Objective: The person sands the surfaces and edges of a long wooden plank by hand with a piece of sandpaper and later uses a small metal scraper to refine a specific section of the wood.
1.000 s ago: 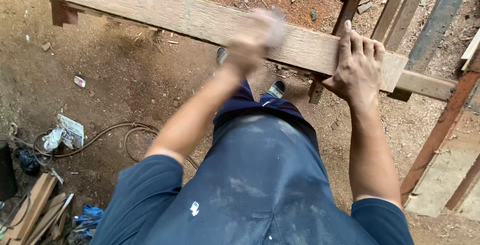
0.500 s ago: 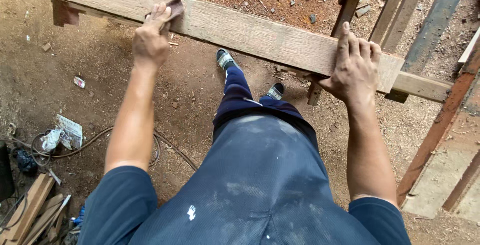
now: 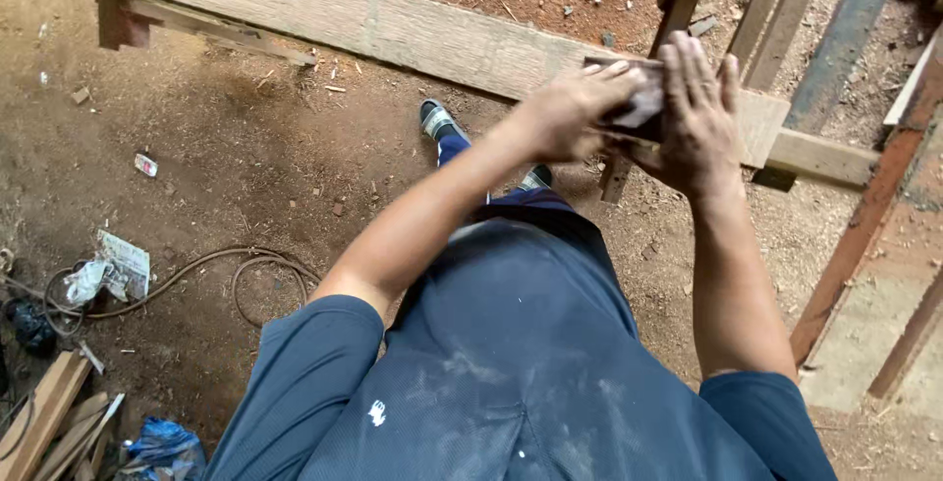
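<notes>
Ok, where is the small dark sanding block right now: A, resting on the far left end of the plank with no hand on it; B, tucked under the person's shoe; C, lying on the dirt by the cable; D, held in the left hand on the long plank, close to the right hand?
D: the left hand grips the dark sanding block on the long plank, right beside the right hand that rests flat there.
</notes>
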